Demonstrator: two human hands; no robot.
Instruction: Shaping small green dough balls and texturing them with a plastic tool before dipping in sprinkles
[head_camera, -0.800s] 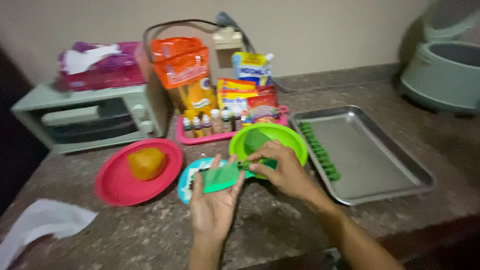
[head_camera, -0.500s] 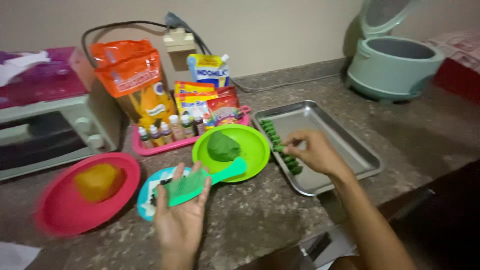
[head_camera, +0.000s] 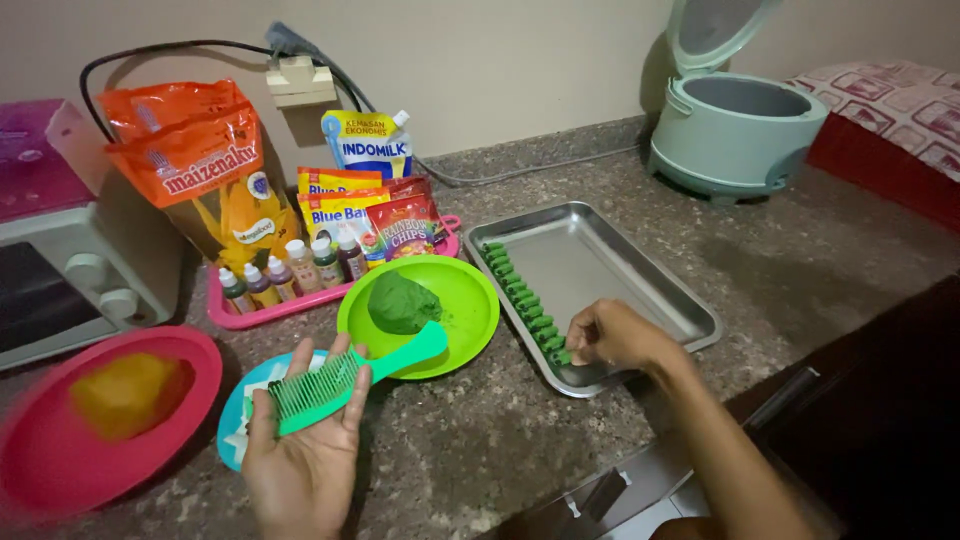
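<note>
head view, one moment at a stone counter. my left hand (head_camera: 300, 455) lies palm up with a green comb (head_camera: 345, 378) resting across it, teeth toward the thumb side; the fingers are loosely spread and only half curled, cradling the comb rather than clamping it. my right hand (head_camera: 612, 338) reaches over the near rim of a steel tray (head_camera: 640, 290), fingers drawn together at the near end of a row of small ridged green dough pieces (head_camera: 520, 295) that runs along the tray's left side. whether a piece is pinched between the fingertips i cannot tell, as the knuckles hide them.

step in hand, as i judge it: setting a shaped piece at the end of the row. the next move would call for a fresh pinch from the green dough lump (head_camera: 402, 303) on the green plate (head_camera: 470, 300), just beside the comb's handle, then pressing it on the teeth.

pose: right forearm enters from lower right, wrist bent down toward the tray; left forearm comes straight up from the bottom edge, hand level above a blue plate (head_camera: 240, 420).

surroundings: a red plate (head_camera: 190, 365) with an orange lump, a pink tray (head_camera: 250, 310) of small bottles.
</note>
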